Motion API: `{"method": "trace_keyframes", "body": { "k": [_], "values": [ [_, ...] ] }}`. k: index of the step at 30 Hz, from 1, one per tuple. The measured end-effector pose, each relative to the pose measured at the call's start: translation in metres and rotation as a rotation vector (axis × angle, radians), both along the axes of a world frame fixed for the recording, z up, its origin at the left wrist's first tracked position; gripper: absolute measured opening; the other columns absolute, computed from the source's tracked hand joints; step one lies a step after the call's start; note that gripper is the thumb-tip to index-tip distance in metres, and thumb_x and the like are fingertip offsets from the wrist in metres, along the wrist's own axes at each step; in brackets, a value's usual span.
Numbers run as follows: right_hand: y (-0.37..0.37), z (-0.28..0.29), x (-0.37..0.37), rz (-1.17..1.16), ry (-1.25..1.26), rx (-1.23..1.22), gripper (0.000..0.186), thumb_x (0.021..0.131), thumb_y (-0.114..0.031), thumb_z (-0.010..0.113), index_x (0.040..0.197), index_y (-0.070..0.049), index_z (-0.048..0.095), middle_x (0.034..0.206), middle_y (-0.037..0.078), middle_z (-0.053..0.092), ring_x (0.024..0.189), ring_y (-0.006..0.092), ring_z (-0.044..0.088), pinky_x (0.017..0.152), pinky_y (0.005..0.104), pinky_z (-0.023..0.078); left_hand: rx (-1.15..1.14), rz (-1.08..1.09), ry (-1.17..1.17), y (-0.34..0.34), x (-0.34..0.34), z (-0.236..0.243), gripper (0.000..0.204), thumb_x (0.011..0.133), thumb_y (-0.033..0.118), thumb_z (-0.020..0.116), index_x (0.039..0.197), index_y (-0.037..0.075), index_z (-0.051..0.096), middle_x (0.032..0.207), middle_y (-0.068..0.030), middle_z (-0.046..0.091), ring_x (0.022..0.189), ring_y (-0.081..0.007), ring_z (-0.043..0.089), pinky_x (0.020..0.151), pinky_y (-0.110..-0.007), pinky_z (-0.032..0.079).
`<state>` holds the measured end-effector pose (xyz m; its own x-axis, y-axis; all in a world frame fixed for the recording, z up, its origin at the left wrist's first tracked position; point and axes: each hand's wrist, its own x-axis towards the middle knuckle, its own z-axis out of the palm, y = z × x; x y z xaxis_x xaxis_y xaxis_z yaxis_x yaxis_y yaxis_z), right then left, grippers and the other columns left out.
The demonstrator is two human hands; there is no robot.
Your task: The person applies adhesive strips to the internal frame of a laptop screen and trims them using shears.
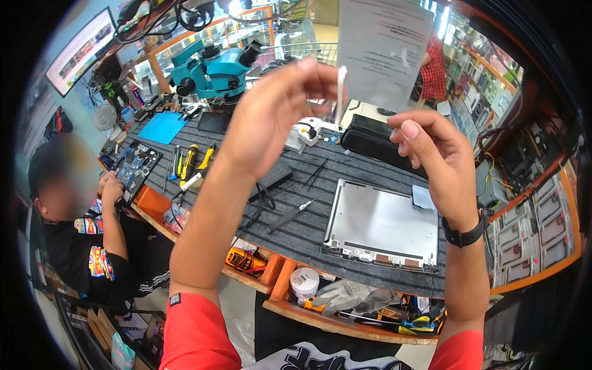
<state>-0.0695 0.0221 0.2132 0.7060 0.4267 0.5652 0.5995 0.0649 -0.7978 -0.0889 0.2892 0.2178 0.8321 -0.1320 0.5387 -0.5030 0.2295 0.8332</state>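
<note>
My left hand (277, 111) is raised over the bench with curled fingers, shut on a thin white strip (341, 83) at its fingertips; some of the grip is hidden. My right hand (425, 154) hovers right of it, fingers loosely curled and apart, with nothing visible in them. Below lies a silver laptop panel (379, 225) with a light blue piece (422, 196) by its right edge. A black oblong case (364, 142) sits behind my hands. A dark-handled screwdriver (283, 217) lies left of the panel.
A co-worker (74, 246) at left works on an opened laptop (142, 169). The grey ribbed mat (290, 243) holds several tools (188, 160). A teal microscope (203, 71) and upright printed sheet (379, 49) stand behind. Open drawers (277, 277) are below; phone-part boxes (527, 228) at right.
</note>
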Motion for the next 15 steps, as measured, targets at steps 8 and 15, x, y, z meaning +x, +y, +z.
{"method": "trace_keyframes", "body": {
  "k": [8, 15],
  "values": [
    [-0.02, -0.05, -0.016, 0.037, 0.297, 0.062, 0.028, 0.107, -0.026, 0.071, 0.116, -0.001, 0.077, 0.101, 0.003, 0.075, 0.084, 0.0056, 0.062, 0.069, 0.0217, 0.047, -0.053, -0.079, 0.05, -0.055, -0.036, -0.061, 0.063, 0.111, 0.044, 0.038, 0.133, -0.007, 0.067, 0.141, -0.0175, 0.064, 0.137, -0.0263, 0.056, 0.12, -0.046, 0.039],
    [-0.021, -0.109, -0.049, 0.255, 0.572, 0.361, 0.029, 0.108, -0.023, 0.067, 0.124, 0.0, 0.074, 0.121, 0.011, 0.075, 0.102, 0.0138, 0.066, 0.082, 0.03, 0.053, -0.054, -0.13, 0.054, -0.066, -0.046, -0.077, 0.068, 0.112, 0.048, 0.033, 0.135, -0.006, 0.068, 0.148, -0.0188, 0.059, 0.142, -0.0257, 0.051, 0.123, -0.046, 0.034]
  ]
}}
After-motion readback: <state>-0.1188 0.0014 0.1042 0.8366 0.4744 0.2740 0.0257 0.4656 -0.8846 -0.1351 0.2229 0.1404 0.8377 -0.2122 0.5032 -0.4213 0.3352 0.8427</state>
